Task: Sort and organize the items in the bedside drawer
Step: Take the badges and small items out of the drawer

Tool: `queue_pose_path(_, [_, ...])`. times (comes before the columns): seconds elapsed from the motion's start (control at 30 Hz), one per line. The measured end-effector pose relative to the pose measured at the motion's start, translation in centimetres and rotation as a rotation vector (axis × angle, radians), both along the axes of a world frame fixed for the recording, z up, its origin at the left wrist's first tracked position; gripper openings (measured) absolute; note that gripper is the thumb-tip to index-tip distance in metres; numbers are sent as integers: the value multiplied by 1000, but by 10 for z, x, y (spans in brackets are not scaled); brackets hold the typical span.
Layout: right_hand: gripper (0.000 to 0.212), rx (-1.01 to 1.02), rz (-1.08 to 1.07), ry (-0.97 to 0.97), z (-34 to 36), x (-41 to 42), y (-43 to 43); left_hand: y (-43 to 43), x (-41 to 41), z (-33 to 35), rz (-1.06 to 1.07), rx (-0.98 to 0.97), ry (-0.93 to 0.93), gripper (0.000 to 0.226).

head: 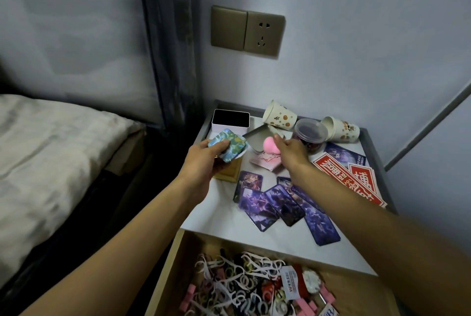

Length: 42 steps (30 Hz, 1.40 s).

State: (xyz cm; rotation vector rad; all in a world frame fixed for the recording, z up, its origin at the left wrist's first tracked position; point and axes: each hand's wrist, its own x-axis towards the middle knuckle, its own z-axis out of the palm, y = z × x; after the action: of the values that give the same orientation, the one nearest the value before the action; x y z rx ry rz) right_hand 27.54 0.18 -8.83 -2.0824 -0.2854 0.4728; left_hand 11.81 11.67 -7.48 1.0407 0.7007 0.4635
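Seen from the head camera, a small rounded box (pixel 229 146) patterned in blue and green sat gripped in the curled fingers of the left hand (pixel 204 161), above the nightstand (pixel 224 213). Just to its right, the right hand (pixel 293 151) pinched a pink egg-shaped sponge (pixel 270 143) at its fingertips, over a flat silver tin (pixel 256 137).

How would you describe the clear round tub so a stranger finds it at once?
Start at the bedside table under the wall socket. Near its back edge lie a spotted paper cup and a second paper cup, both tipped; the tub sits between them. It alone is clear plastic, with dark contents.
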Motion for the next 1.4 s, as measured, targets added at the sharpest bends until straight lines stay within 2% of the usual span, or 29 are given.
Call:
queue_pose_path(0.17, [42,-113,55,-120,12,-3,-12,5,0,2,17,20,33,28])
queue_pose_path(0.27, [39,-244,94,-312,20,-6,-15,7,-3,2,25,15,48,24])
queue_pose_path(0.33, [37,-261,140,-370,26,-10,-11,10,-5,2,34,10,55,20])
queue_pose_path(0.5, [30,-78,146,-238,27,-14,12,25,-10,2,81,-1,45,17])
queue_pose_path(0.63, [22,148,68,13,20,-12,46,32,-13,3,111,-19,24,13])
queue_pose_path(0.73, [16,274,90,171,14,-15,70,34,-14,3,125,-39,12,6])
queue_pose_path(0.8, [31,269,141,211,9,-19,79,34,-15,3,119,-37,13,7])
queue_pose_path(0.9, [48,136,289,88,3,-22,74,33,-16,-1,95,-26,32,11])
queue_pose_path(0.97, [55,78,335,-42,4,-24,64,33,-16,-3,71,-18,59,5])
queue_pose_path(1.03, [48,86,332,-101,9,-27,52,30,-15,-4,24,-10,90,5])
queue_pose_path(1.1, [25,142,360,-28,14,-32,42,28,-17,-1,-44,21,122,4])
queue_pose_path(1.13, [20,150,388,9,15,-36,37,28,-19,1,-87,43,135,3])
queue_pose_path(1.27, [25,190,475,244,15,-52,23,37,-33,8,-232,120,179,15])
queue_pose_path(1.33, [21,241,475,414,13,-63,19,36,-43,8,-297,133,172,13])
queue_pose_path(1.4, [23,271,448,475,11,-72,19,34,-52,6,-342,144,183,13])
